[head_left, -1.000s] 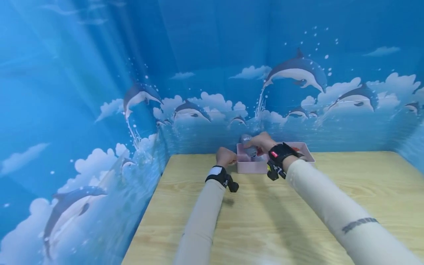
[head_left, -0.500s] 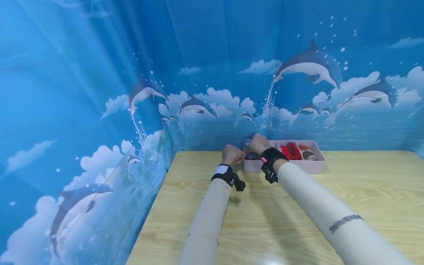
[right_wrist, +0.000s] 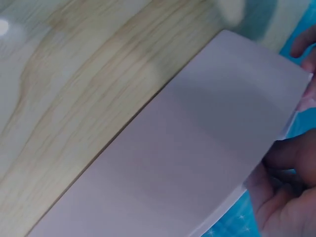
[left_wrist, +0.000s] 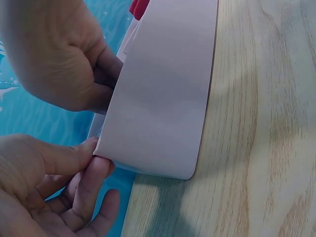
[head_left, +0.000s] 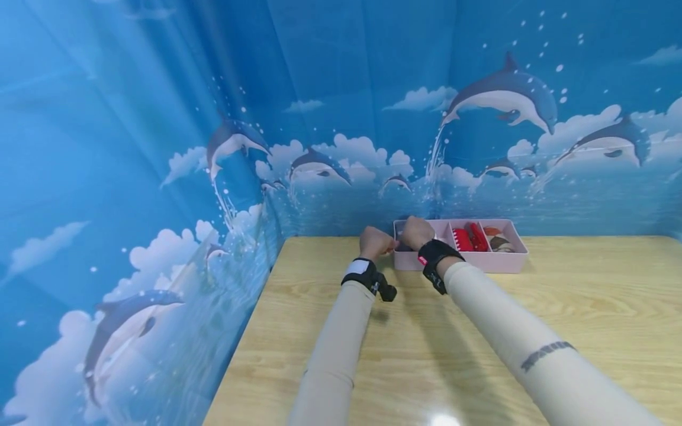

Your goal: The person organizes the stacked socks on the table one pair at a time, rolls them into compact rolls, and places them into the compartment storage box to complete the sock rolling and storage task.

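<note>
A pale pink divided box (head_left: 469, 261) stands at the table's far edge. My left hand (head_left: 376, 242) pinches the rim at its left near corner; in the left wrist view the thumb (left_wrist: 69, 157) lies over the rim with a finger beneath. My right hand (head_left: 417, 233) reaches down into the left compartment, back of the hand up. It holds a soft-looking grey item (head_left: 406, 246), mostly hidden under the hand. In the right wrist view a dark bit of that item shows between the curled fingers, past the box wall (right_wrist: 187, 128).
Red items (head_left: 462, 240), one with a white toothed edge, fill a compartment to the right. Brown and orange items (head_left: 501, 243) lie in the rightmost one. A blue dolphin-print curtain (head_left: 341, 177) hangs right behind the wooden table (head_left: 405, 367).
My right hand has lowered the grey item, its white lettering earlier visible, into the left compartment. The red and brown items have come into fuller view. My left hand stays on the corner.
</note>
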### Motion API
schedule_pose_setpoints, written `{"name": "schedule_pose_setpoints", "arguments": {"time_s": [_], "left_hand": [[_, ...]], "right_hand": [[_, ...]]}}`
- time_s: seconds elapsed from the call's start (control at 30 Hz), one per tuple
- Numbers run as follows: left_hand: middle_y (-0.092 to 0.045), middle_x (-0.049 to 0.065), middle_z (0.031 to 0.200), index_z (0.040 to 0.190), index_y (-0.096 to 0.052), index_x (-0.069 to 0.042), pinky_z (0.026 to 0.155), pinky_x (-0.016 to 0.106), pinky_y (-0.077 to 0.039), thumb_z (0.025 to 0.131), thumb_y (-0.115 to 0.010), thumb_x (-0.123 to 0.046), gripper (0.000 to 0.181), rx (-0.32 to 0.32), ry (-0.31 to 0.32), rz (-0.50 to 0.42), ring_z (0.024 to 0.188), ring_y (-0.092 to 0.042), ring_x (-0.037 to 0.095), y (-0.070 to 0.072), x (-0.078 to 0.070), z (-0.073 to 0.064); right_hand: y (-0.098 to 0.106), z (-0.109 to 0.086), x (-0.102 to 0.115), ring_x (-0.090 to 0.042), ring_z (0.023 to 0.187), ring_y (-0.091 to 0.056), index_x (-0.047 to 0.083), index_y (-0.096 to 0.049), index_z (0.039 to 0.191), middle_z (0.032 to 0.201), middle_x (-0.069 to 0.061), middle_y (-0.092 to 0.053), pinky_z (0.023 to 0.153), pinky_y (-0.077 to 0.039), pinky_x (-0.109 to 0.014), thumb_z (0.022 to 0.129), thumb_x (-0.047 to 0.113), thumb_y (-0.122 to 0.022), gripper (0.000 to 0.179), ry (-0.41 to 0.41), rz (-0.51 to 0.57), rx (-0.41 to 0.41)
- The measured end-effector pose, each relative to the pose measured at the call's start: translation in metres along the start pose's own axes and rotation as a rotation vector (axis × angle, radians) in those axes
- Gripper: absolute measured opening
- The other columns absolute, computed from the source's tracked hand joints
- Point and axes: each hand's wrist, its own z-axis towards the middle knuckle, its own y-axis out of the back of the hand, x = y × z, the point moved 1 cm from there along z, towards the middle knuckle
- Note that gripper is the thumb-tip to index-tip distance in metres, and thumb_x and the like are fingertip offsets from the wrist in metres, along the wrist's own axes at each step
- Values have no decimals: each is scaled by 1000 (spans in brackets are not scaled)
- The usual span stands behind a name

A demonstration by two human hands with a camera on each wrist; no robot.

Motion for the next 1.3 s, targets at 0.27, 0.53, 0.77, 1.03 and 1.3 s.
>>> {"name": "schedule_pose_setpoints", "arguments": {"time_s": [0.27, 0.53, 0.77, 1.03, 1.3], "left_hand": [[-61, 1, 55, 74, -78, -3, 57, 31, -47, 80, -87, -12, 14, 3, -12, -7, 69, -71, 24, 2, -1, -4], [-59, 1, 53, 72, -78, -2, 50, 27, -39, 80, -87, -13, 16, -21, -11, 33, 54, -55, 14, 1, -5, -10], [-69, 5, 63, 78, -80, -2, 57, 27, -46, 82, -85, -13, 13, -54, -38, 17, 76, -74, 25, -1, -4, -18], [-73, 4, 67, 79, -79, -4, 59, 27, -54, 87, -81, -17, 16, -69, -100, 151, 64, -70, 16, -9, -3, -36], [-39, -2, 57, 64, -50, -11, 55, 29, -32, 108, -47, -25, 46, 66, -374, 459, 54, -39, 14, 4, -2, -50]], "right_hand": [[-7, 5, -10, -28, 79, -65, -8, -67, 103, 100, -27, -71, 61, -50, -37, 100, 0, -46, 23, 138, -69, 22], [8, -1, -13, -21, 66, -48, 2, -66, 79, 71, -5, -50, 58, -38, -29, 91, 2, -62, 12, 213, -38, 162], [5, -1, -18, -18, 61, -42, 5, -54, 71, 66, -4, -42, 55, -36, -29, 93, -4, -53, 23, 172, 37, 94], [19, -32, -34, -12, 44, -36, 12, -41, 53, 49, 4, -32, 48, -30, -28, 90, -2, -52, 41, 163, 271, 1], [59, -62, -39, -11, 48, -28, -8, -71, 118, 58, 1, -39, 52, -28, -29, 102, 11, -53, 31, 334, 181, -17]]}}
